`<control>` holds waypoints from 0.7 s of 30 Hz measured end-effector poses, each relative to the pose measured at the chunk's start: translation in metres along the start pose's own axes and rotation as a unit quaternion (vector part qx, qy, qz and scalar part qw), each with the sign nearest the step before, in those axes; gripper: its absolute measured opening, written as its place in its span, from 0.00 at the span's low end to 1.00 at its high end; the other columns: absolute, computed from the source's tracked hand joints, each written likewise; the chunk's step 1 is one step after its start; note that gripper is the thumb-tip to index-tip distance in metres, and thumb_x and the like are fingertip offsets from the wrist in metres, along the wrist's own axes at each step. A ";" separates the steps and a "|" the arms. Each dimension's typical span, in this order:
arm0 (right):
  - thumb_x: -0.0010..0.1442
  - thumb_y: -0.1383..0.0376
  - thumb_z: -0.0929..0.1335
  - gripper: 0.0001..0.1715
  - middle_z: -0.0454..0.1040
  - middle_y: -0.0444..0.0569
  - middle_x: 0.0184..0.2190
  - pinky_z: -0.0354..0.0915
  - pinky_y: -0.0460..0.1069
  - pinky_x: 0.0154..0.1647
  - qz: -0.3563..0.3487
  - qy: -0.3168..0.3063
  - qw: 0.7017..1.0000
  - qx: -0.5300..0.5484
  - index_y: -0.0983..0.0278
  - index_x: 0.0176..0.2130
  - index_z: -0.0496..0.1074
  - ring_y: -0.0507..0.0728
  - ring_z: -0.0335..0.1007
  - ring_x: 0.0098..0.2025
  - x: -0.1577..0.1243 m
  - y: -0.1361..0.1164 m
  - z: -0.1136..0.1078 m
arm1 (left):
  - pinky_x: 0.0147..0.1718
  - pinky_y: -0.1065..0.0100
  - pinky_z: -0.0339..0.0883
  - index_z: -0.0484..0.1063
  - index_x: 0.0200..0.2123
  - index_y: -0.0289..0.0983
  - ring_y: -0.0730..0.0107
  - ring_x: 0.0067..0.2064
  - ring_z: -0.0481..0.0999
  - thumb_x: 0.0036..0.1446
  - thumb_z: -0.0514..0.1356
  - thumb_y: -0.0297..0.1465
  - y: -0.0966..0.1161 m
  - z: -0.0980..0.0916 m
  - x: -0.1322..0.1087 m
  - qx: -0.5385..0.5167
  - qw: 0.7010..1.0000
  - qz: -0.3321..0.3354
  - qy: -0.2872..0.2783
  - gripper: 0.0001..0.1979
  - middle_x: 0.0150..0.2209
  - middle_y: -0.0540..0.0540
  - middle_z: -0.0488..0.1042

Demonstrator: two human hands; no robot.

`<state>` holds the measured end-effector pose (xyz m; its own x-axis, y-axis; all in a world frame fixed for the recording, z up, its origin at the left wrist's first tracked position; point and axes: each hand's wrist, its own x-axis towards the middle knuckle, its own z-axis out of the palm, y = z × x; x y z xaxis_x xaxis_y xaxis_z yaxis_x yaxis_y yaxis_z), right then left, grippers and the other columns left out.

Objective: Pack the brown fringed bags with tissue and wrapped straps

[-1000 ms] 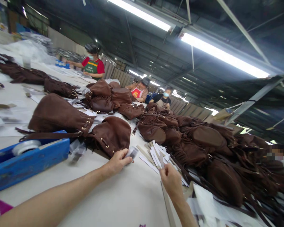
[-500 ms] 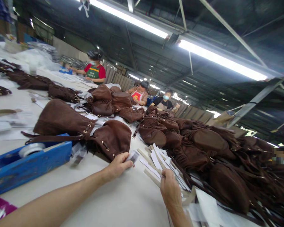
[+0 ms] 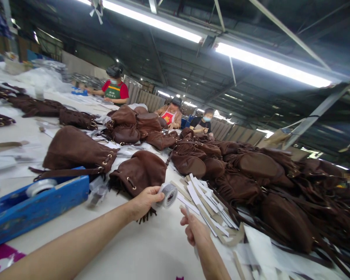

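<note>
**Tape roll comes up off the table**

Across the smooth pale table (image 3: 151,249), soft brown suede bags (image 3: 140,171) heap up and flat card strips (image 3: 205,202) fan out. The left hand (image 3: 144,200) pinches a round tape roll (image 3: 169,194), now lifted. The right hand (image 3: 194,229) has left the strips, fingers curled, grip unclear.

The left hand (image 3: 144,201) holds a small roll of clear tape (image 3: 169,194), and its fingers hide the roll's near edge. Whether the right hand (image 3: 195,230) has anything between its fingers is too blurred to tell. The long blue metal tape dispenser (image 3: 46,202) is cut off by the left edge, the magenta sheet (image 3: 2,259) by the bottom corner. The pile of brown suede fringed bags (image 3: 280,217) smears towards the right edge.
</note>
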<state>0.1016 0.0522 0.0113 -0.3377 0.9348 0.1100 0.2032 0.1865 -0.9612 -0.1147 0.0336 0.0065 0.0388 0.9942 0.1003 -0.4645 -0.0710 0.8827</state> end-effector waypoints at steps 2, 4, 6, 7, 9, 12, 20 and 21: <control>0.59 0.40 0.58 0.36 0.73 0.51 0.34 0.57 0.48 0.22 0.026 -0.034 0.998 0.038 0.62 0.49 0.75 0.53 0.58 0.23 -0.001 -0.005 0.002 | 0.36 0.70 0.59 0.76 0.38 0.30 0.69 0.32 0.70 0.41 0.71 0.44 0.001 -0.001 0.000 -0.006 1.000 -0.005 0.004 0.26 0.32 0.43 0.75; 0.59 0.42 0.59 0.34 0.72 0.50 0.33 0.59 0.48 0.24 0.034 -0.044 0.998 0.037 0.63 0.47 0.77 0.53 0.60 0.25 -0.001 -0.010 0.004 | 0.36 0.71 0.59 0.76 0.37 0.30 0.69 0.32 0.70 0.40 0.71 0.44 0.003 -0.001 0.000 -0.008 1.000 -0.007 0.002 0.26 0.32 0.43 0.75; 0.56 0.46 0.64 0.27 0.72 0.48 0.29 0.60 0.48 0.28 0.017 -0.041 0.999 0.000 0.63 0.40 0.78 0.55 0.62 0.27 0.001 -0.014 0.006 | 0.35 0.71 0.59 0.76 0.36 0.30 0.69 0.32 0.70 0.39 0.72 0.44 0.003 0.000 -0.001 -0.008 1.000 -0.011 -0.003 0.25 0.31 0.44 0.75; 0.55 0.48 0.65 0.23 0.72 0.47 0.28 0.61 0.48 0.30 0.001 -0.039 0.999 -0.024 0.63 0.37 0.77 0.56 0.64 0.29 0.003 -0.015 0.007 | 0.35 0.71 0.59 0.77 0.36 0.31 0.70 0.32 0.70 0.39 0.72 0.44 0.003 0.000 -0.001 -0.008 1.000 -0.013 -0.006 0.25 0.30 0.44 0.75; 0.53 0.50 0.66 0.19 0.72 0.45 0.27 0.62 0.49 0.35 -0.038 -0.010 0.997 -0.070 0.62 0.32 0.75 0.58 0.66 0.32 0.006 -0.015 0.008 | 0.34 0.71 0.60 0.77 0.35 0.31 0.70 0.31 0.70 0.39 0.72 0.44 0.003 0.000 -0.001 -0.004 1.000 -0.016 -0.009 0.25 0.30 0.44 0.75; 0.54 0.50 0.64 0.18 0.72 0.45 0.26 0.61 0.50 0.37 -0.062 0.068 0.989 -0.119 0.61 0.30 0.72 0.58 0.66 0.32 0.010 -0.010 0.007 | 0.34 0.71 0.60 0.77 0.35 0.31 0.70 0.32 0.70 0.39 0.71 0.44 0.002 0.000 -0.002 0.004 1.000 -0.018 -0.010 0.24 0.33 0.44 0.75; 0.51 0.53 0.68 0.16 0.62 0.39 0.18 0.52 0.47 0.25 0.012 0.032 0.999 -0.016 0.64 0.27 0.74 0.51 0.54 0.23 0.014 -0.004 0.020 | 0.30 0.73 0.56 0.73 0.37 0.33 0.74 0.29 0.65 0.46 0.67 0.40 0.004 0.008 -0.006 0.100 0.994 -0.024 -0.041 0.19 0.30 0.49 0.70; 0.51 0.53 0.68 0.17 0.59 0.38 0.18 0.50 0.46 0.22 0.020 0.027 0.999 -0.005 0.64 0.28 0.74 0.50 0.51 0.21 0.015 -0.004 0.022 | 0.29 0.73 0.55 0.72 0.35 0.33 0.74 0.28 0.63 0.47 0.65 0.39 0.005 0.010 -0.007 0.125 0.991 -0.022 -0.048 0.16 0.28 0.50 0.69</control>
<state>0.0754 0.0582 0.0113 -0.2799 0.9562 0.0853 0.2256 0.1519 -0.9623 -0.1088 0.0254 0.0149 0.1443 0.9852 0.0924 -0.2277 -0.0579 0.9720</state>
